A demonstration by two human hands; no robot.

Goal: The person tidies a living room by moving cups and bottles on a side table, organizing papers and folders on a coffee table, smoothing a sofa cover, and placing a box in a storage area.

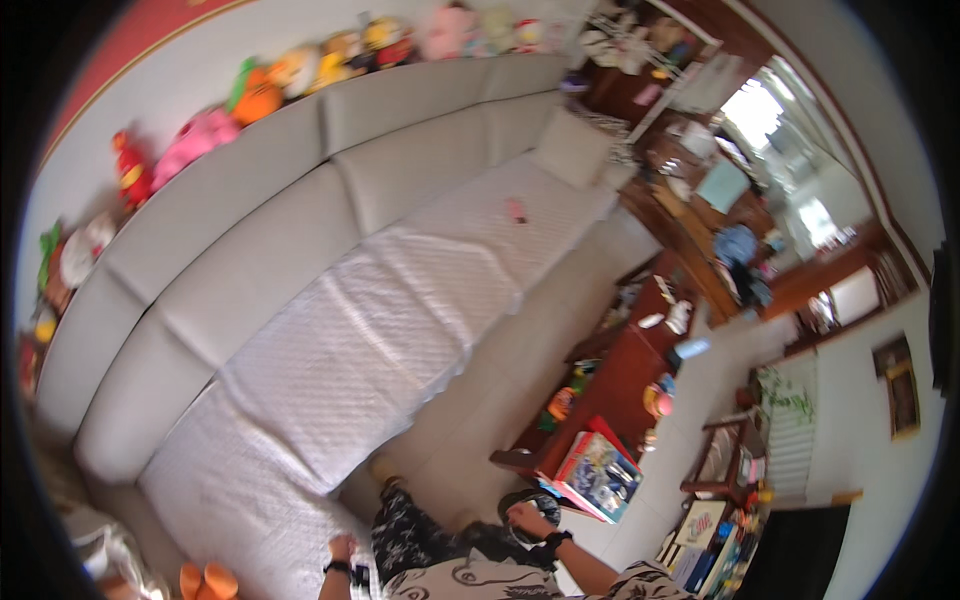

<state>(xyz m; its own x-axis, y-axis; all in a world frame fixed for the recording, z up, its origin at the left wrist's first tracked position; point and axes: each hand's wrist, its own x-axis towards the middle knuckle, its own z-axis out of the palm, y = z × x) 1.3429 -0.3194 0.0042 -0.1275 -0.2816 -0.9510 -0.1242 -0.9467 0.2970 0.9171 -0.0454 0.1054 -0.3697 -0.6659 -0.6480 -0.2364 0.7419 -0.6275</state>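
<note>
My left hand [343,546], with a dark band on the wrist, is low in the view over the near end of the quilted sofa cover [360,330]. A small white thing shows beside it; whether the fingers hold it is unclear. My right hand [529,519] has its fingers curled and is in front of a dark round bin-like container [547,504]. A pale curved strip shows beneath these fingers, too blurred to tell if they grip it. The cover lies in wrinkles along the seat of a long grey sofa [262,225].
A dark red wooden coffee table [615,367] stands right of the sofa, with books [600,476] at its near end. Tiled floor [480,405] runs between them. A beige cushion [574,146] and a small pink object [516,210] lie on the seat. Plush toys [259,94] line the backrest.
</note>
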